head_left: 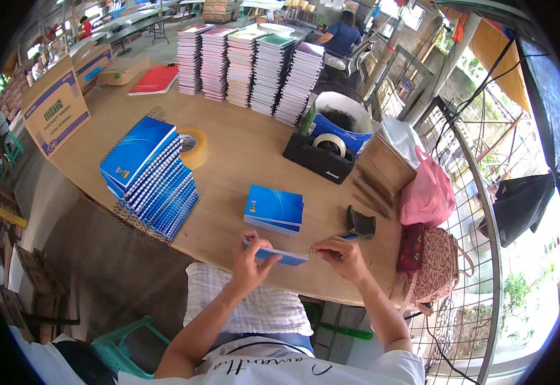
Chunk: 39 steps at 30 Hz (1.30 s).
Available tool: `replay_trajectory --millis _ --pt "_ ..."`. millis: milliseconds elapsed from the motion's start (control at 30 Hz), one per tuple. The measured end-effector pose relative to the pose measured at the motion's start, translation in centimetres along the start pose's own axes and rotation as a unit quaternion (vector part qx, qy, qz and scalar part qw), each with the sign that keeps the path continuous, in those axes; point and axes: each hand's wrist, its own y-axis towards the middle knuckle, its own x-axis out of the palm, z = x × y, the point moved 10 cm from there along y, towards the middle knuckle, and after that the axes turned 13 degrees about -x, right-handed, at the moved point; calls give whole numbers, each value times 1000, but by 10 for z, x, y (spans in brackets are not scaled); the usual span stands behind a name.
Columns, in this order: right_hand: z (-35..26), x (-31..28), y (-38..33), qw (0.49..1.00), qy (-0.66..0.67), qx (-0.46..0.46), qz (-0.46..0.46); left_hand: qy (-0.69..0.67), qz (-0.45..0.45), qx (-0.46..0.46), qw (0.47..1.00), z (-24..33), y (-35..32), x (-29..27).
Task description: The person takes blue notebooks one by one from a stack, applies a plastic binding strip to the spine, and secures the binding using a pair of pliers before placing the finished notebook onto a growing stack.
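My left hand (251, 262) grips a thin blue notebook (286, 258) edge-up near the table's front edge, thumb on the near side. At the notebook's right end, my right hand (345, 256) is closed in a pinch on what looks like a short piece of wire coil (314, 250). A blue bit shows beside those fingers, too small to name. Just beyond the hands lies a small pile of blue notebooks (273, 206). Farther left, a tall leaning stack of blue spiral notebooks (142, 157) rests near the table's left edge.
A yellowish tape roll (194, 151) lies by the tall stack. Several stacks of notebooks (248, 67) line the back. To the right are a black tape dispenser (318, 159), loose wire coils (373, 192), a dark folded piece (360, 222), a pink bag (427, 189) and a patterned bag (437, 263).
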Motion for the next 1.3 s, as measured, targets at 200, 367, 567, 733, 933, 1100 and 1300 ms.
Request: replay_trajectory --millis 200,367,567,733,933,1100,1300 --pt "-5 14 -2 996 82 -21 18 -12 0 -9 1000 2 2 -2" --pt "-8 14 -3 996 74 -49 2 -10 2 -4 1000 5 3 -7" --pt "-30 18 1 999 21 -31 7 -14 22 -18 1000 -2 -1 -10" --pt "-35 25 4 996 -67 -46 -38 -11 18 -7 1000 -2 -3 -9" --pt "-45 27 4 993 -104 -55 -20 6 19 1 1000 5 -3 -11" --pt "-43 34 4 990 -124 -41 -50 -8 22 -1 1000 4 -5 -12" --pt "-45 37 3 978 -183 -89 -51 -14 6 -16 1000 -1 -7 -9"
